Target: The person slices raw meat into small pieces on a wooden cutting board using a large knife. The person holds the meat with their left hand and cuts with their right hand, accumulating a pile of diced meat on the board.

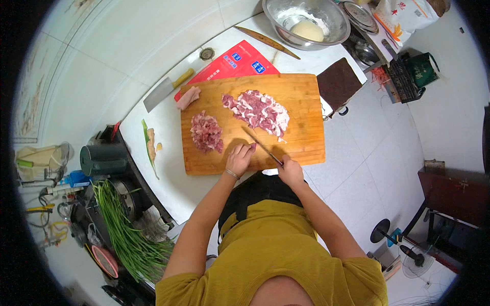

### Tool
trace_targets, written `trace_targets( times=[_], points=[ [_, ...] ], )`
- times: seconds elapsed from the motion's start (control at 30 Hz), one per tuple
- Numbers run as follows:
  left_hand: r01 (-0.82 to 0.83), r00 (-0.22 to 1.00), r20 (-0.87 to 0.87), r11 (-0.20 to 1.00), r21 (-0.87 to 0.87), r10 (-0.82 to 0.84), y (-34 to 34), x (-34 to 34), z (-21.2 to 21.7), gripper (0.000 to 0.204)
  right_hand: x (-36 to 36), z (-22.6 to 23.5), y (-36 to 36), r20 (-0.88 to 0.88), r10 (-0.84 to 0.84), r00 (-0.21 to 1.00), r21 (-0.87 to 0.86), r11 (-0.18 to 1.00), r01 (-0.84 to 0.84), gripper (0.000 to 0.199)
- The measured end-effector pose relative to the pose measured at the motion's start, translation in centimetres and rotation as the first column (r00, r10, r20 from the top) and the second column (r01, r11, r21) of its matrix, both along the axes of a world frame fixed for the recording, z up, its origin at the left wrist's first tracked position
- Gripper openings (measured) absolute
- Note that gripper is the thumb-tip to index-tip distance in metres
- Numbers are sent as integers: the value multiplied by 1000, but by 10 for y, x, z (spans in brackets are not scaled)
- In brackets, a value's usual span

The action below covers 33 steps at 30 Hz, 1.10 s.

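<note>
A wooden cutting board [306,102] lies on the white counter in front of me. My right hand [291,171] grips a kitchen knife [264,148], its blade slanting up and left over the board. Just left of the blade, my left hand [239,159] is closed on a small piece of meat [252,147] near the board's front edge. Sliced meat with white fat [259,112] is spread across the upper middle. A heap of diced meat [206,133] sits at the left, and a pale pink chunk [189,98] lies at the upper left corner.
A cleaver [159,94] with a wooden handle and a red sheet [229,64] lie behind the board. Farther back stands a steel bowl [334,38] with dough [307,30]. Ginger [151,142] is at the left; long green chives [120,232] hang beside the counter.
</note>
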<state>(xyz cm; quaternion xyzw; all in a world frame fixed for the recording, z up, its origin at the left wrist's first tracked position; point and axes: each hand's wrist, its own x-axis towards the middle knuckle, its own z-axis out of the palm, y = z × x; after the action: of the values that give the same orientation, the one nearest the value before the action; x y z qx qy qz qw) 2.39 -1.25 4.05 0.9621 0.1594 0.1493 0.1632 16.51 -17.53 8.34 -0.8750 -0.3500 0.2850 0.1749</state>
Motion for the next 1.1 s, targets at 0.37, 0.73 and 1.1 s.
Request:
trace_targets(
  times=[0.37,0.73,1.1],
  points=[
    [14,1000,-15,1000,-24,-15,-5,0,-30,29,-3,0,26,10,140,990,-140,981,-137,18],
    [39,999,29,998,-42,-38,-4,1,-40,27,-11,-9,78,-7,225,974,-236,947,-220,14],
    [-20,995,101,1000,-15,21,-10,4,-27,14,0,-9,47,23,255,967,-208,947,-245,17]
  ],
)
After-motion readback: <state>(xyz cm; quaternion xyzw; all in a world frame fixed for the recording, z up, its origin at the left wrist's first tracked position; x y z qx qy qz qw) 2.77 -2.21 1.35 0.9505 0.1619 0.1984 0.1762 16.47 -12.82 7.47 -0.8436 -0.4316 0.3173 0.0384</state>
